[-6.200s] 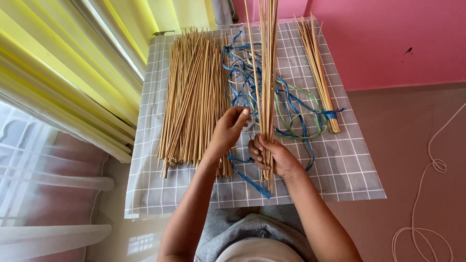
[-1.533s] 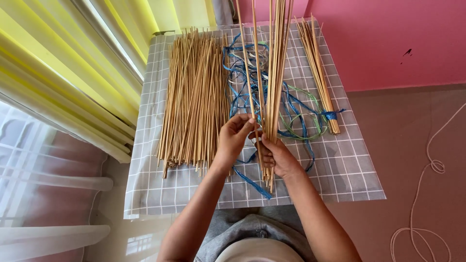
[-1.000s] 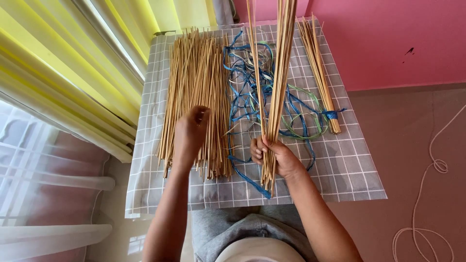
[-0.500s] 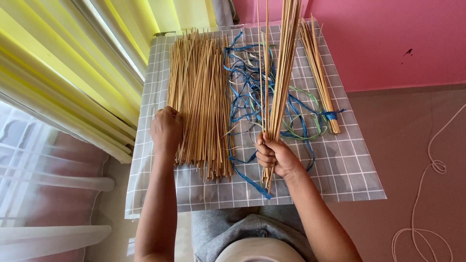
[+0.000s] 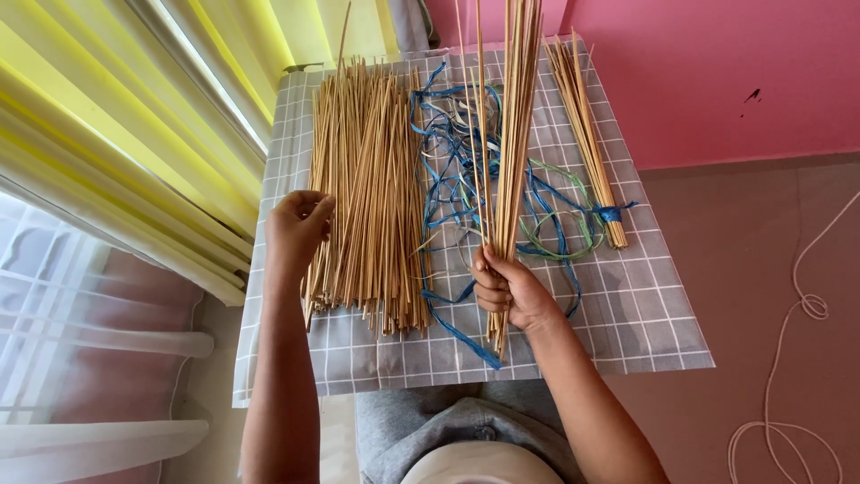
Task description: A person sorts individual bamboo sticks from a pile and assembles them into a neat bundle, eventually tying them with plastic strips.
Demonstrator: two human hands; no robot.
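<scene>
A small table point(image 5: 645, 314), covered in a grey cloth with a white grid, fills the middle of the frame. A broad loose pile of thin bamboo sticks point(image 5: 367, 179) lies along its left half, running from the far edge toward the near one. At centre sprawls a tangle of blue and green plastic strings point(image 5: 546, 224). Near the right edge lies a slim stick bundle point(image 5: 587, 125), tied with blue string at its near end.

No packages, labels, signs or screens anywhere in view.
</scene>
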